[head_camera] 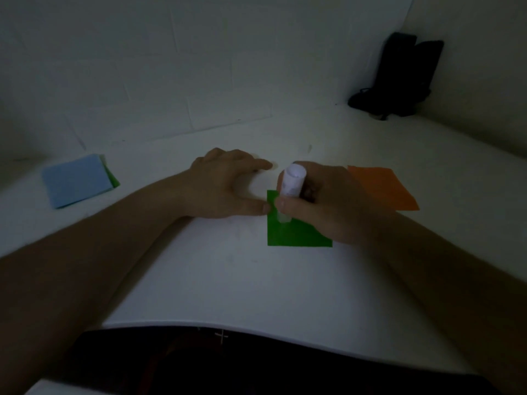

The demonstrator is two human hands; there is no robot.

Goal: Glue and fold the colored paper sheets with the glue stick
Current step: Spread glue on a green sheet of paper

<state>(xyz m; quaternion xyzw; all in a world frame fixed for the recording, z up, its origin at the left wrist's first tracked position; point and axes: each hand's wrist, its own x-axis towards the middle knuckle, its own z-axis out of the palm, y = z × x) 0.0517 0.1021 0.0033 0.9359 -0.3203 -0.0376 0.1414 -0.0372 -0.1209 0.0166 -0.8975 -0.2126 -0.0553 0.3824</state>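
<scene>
Lying nearest on the white table (216,286), a green paper sheet (296,233) is sitting flat in front of the person, its right part covered by the right hand (328,201). That hand is curling its fingers and thumb around a white glue stick (292,185), holding it nearly upright with its lower tip touching down on the green sheet near the sheet's left edge. The left hand (228,183) is resting just left of it, fingers fairly straight and spread, the thumb tip touching the sheet's left edge and the index finger stretching out on the table beyond it; this hand is gripping nothing. Just behind the right hand, an orange paper sheet (383,188) is lying flat on the table, partly hidden by the wrist. Farther to the left, well apart from the hands, a stack of sheets (77,181) with a light blue one on top is showing green edges at its right side. Farthest off, in the right corner against the wall, a dark object (402,78) is standing; the dim light is making it impossible to tell what it is.
</scene>
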